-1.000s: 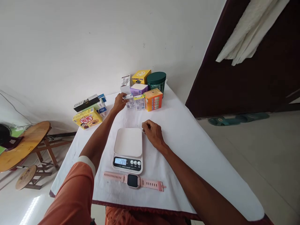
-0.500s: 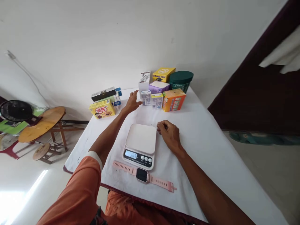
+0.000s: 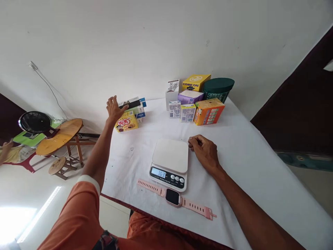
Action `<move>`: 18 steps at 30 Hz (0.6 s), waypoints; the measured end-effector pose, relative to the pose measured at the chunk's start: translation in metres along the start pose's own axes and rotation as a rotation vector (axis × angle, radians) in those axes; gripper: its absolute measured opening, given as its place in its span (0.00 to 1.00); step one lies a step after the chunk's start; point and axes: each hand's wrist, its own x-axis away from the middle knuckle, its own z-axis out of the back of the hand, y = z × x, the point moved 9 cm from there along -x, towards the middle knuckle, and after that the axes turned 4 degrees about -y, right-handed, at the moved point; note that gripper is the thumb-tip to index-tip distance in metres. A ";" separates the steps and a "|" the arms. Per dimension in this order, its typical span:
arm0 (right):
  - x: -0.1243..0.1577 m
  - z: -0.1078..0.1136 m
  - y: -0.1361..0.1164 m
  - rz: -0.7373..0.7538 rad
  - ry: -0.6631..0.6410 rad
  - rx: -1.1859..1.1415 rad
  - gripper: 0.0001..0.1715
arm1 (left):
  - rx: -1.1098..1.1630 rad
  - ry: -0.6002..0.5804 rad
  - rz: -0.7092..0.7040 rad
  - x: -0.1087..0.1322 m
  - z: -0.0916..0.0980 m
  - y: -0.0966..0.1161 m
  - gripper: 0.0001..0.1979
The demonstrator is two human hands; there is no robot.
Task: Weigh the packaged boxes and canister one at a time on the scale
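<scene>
Head camera: our left hand (image 3: 114, 111) is at the long black-and-white cardboard box (image 3: 134, 103) on top of the stack at the table's far left, fingers spread and unclenched, thumb over or against the box; we cannot tell whether it presses. Our right hand (image 3: 205, 151) curls loosely just beside the white plastic digital scale (image 3: 170, 156), with nothing visible in it. As we judge it, the reach to the stack is done, but no firm grip shows; the scale's display reads 363. A yellow box with red lettering (image 3: 127, 122) stands in front of the black-and-white box and probably crowds our fingers. A pink-strapped smartwatch (image 3: 172, 197) lies along the scale's near side. Well apart to the right, we see a purple-sided packet (image 3: 190, 97), an orange box (image 3: 209, 113) and a dark-green lidded tub (image 3: 218, 86) grouped near the white wall (image 3: 156, 52).
</scene>
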 end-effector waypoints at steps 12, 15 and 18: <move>-0.003 0.000 0.003 -0.016 -0.006 0.000 0.16 | -0.059 -0.190 0.041 -0.022 -0.010 -0.014 0.16; -0.003 -0.001 0.004 -0.002 0.005 -0.021 0.16 | -0.026 -0.084 -0.024 -0.017 0.017 0.000 0.17; -0.003 -0.001 0.003 0.002 0.012 -0.037 0.15 | 0.029 -0.032 -0.185 0.005 0.039 0.030 0.17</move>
